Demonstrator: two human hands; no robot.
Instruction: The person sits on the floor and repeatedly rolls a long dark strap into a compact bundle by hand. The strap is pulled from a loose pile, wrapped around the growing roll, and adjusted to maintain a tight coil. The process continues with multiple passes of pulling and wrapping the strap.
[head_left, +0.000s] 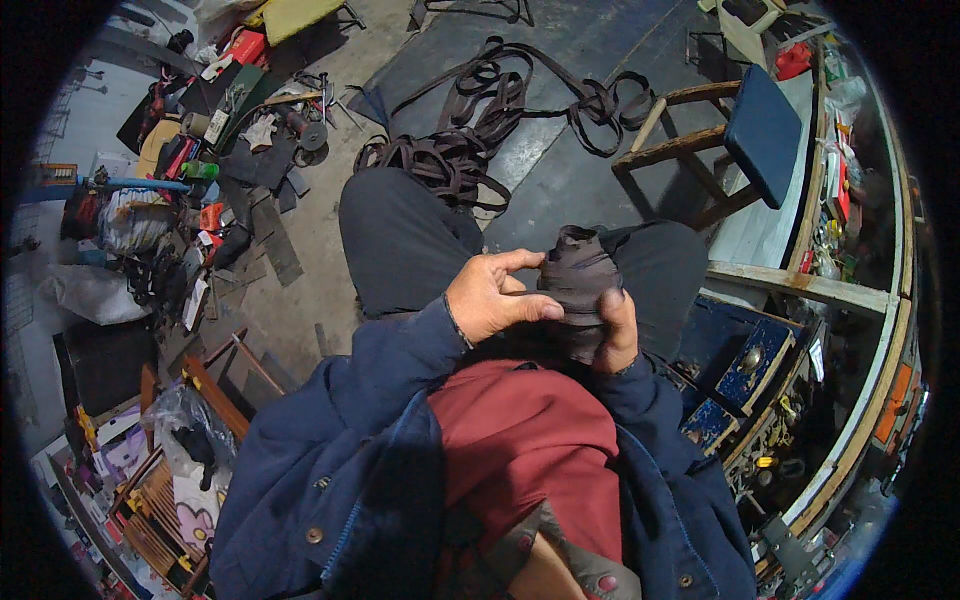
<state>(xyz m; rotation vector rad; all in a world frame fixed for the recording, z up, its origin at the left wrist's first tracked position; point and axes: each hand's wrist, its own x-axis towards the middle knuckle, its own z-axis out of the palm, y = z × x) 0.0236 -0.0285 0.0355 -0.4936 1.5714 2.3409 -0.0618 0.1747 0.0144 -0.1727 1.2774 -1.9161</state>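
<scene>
A thick wound bundle of dark brown strap (579, 277) is held upright between my knees, just in front of my red top. My right hand (618, 330) grips its right side, thumb pointing up along the layers. From the other side, my left hand (499, 295) holds the bundle with thumb and forefinger spread along its left face. The fingertips behind the bundle are hidden. Beyond my knees, a long tangled heap of similar dark strap (442, 157) lies in loops on the floor, and more loops (600, 112) trail to the right.
A wooden stool with a blue seat (765, 139) stands tilted at the right. Below it, worn blue drawers (754, 360) sit under a wood-framed counter (810, 289). Tools and scraps, among them dark flat pieces (277, 244), clutter the left floor. A wooden rack (157, 517) is at lower left.
</scene>
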